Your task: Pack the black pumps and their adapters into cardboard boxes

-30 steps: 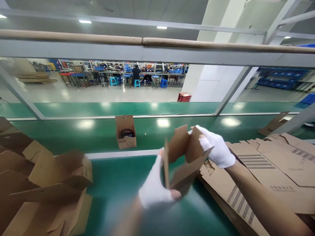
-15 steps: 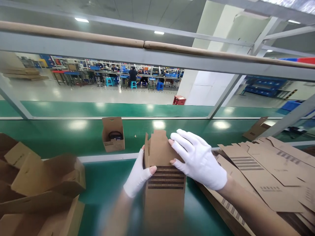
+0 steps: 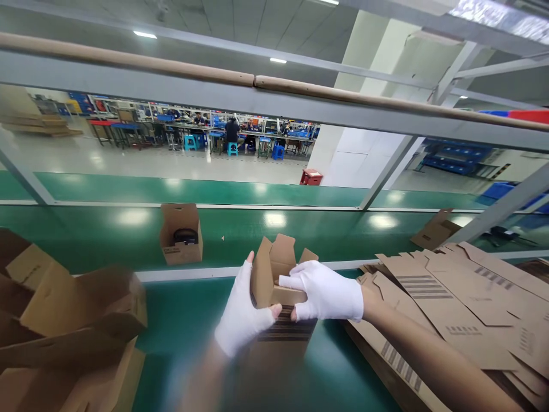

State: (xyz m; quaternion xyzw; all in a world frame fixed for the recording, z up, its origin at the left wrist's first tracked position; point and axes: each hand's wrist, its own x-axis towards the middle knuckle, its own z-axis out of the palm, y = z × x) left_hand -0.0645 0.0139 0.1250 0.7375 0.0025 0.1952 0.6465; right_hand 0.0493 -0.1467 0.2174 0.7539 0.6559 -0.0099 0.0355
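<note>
Over a glossy green conveyor belt (image 3: pixel 193 303) in a bright factory hall, I saw my white-gloved left hand (image 3: pixel 242 312) and right hand (image 3: pixel 326 294) both grasping a half-folded brown corrugated carton (image 3: pixel 278 274), beside flat cardboard blanks (image 3: pixel 450 303)

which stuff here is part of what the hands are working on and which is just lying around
In hand:
- carton, flaps up, gripped on both sides
- left hand on its left side
- right hand on its front flap

Lying about:
- flat blanks stacked at the right
- folded boxes piled at the left
- open box on the belt beyond
- red stool on the floor
</note>
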